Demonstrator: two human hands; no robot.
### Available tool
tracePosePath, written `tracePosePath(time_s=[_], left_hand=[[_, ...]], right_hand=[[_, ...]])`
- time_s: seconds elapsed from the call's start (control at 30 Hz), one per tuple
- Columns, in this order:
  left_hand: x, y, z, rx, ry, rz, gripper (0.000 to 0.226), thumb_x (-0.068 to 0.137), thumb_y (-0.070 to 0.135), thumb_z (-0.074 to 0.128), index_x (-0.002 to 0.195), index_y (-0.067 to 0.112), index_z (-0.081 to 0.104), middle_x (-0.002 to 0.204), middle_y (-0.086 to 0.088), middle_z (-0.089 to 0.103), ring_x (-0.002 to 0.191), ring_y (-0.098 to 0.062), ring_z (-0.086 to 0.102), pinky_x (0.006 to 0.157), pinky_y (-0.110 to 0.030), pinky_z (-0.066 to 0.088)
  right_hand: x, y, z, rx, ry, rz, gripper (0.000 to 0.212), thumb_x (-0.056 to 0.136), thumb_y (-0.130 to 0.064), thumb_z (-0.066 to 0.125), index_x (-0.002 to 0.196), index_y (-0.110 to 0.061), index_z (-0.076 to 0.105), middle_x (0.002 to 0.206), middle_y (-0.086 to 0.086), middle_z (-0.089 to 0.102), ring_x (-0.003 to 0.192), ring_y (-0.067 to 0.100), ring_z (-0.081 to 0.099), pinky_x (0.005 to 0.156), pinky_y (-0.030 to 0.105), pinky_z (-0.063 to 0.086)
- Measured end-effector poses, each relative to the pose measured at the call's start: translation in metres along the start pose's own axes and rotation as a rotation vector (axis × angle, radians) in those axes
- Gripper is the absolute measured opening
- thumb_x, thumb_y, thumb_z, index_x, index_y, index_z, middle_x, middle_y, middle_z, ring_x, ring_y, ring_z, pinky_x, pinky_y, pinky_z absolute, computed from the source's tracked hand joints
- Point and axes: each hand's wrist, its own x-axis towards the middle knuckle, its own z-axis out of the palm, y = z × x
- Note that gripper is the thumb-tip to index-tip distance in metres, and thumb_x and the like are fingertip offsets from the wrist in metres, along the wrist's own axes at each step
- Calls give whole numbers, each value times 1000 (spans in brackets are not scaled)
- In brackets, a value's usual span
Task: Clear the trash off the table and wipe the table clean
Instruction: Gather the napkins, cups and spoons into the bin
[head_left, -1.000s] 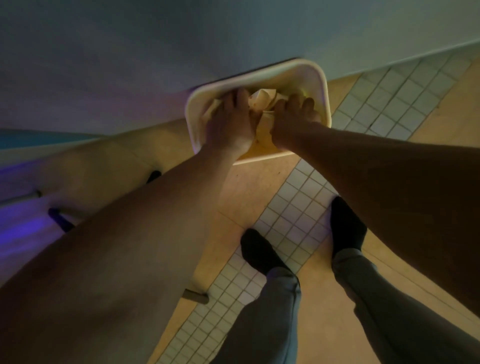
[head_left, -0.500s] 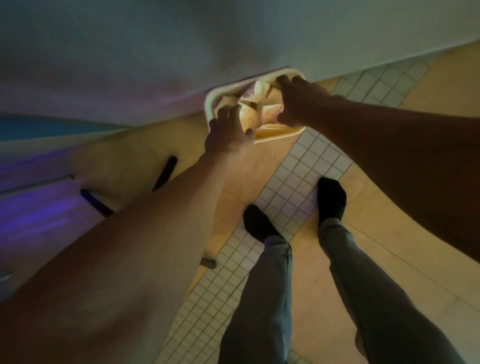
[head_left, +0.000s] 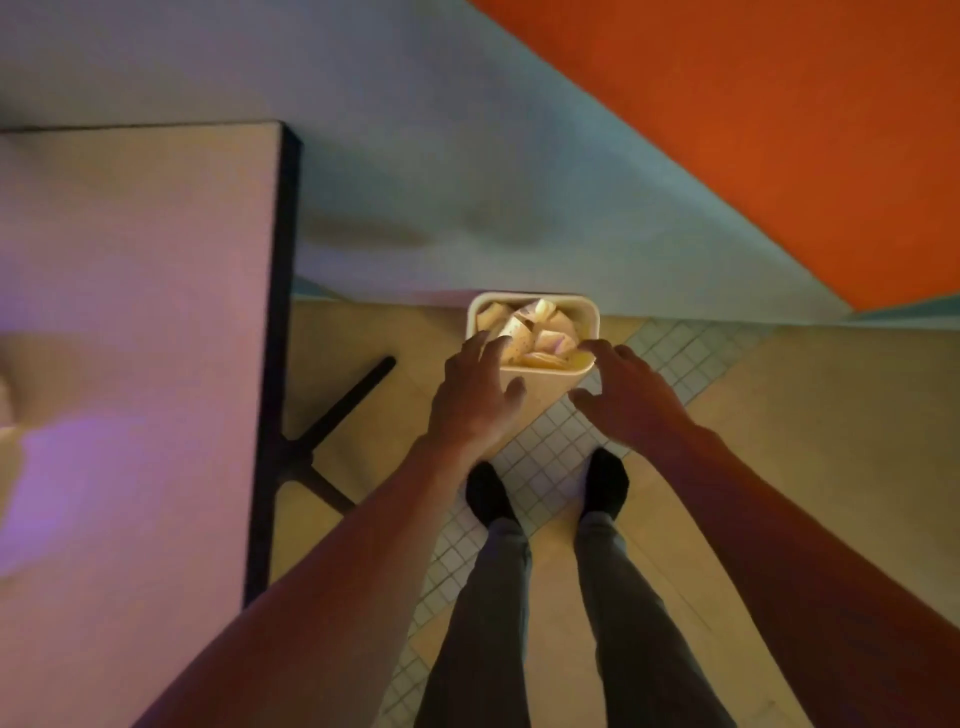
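Note:
A cream rectangular bin (head_left: 540, 382) stands on the floor against the wall, filled with crumpled paper trash (head_left: 537, 332). My left hand (head_left: 475, 397) hovers over the bin's near left corner, fingers spread and holding nothing. My right hand (head_left: 631, 397) hovers by the near right corner, fingers also apart and empty. Both hands are above the bin rather than in it. The table (head_left: 130, 338) with its dark edge lies to the left, its top lit pink and purple.
A black cross-shaped table base (head_left: 332, 431) sits on the floor left of the bin. My two feet in dark socks (head_left: 605, 483) stand on a strip of small white tiles. An orange wall panel (head_left: 753, 130) rises at the upper right.
Both hands have lifted out of the bin and let go of the paper trash. The view has pulled back and up, so the bin looks smaller and the table appears.

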Motion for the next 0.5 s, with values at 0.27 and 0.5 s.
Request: tracePosePath(time_s=[0.27,0.5], left_hand=[[-111,29,-67,-236,183,-20,57,92,39,61,145,28,42,156,1,33,131,-25,48,102,-40,48],[-185,32,-112,-402,335,-108,53,92,32,66,142,25,50,153,-3,36,133,-25,48,104,-39,46]], right_hand=[[-99,-69,-54,16,11,-152,56,90,-39,65,141,-30,45,131,5,55,113,31,60,89,44,51],[-150,-138,-73,0,-20,-320,50,90,-36,67,136,-30,49,133,1,57,113,26,61,87,42,52]])
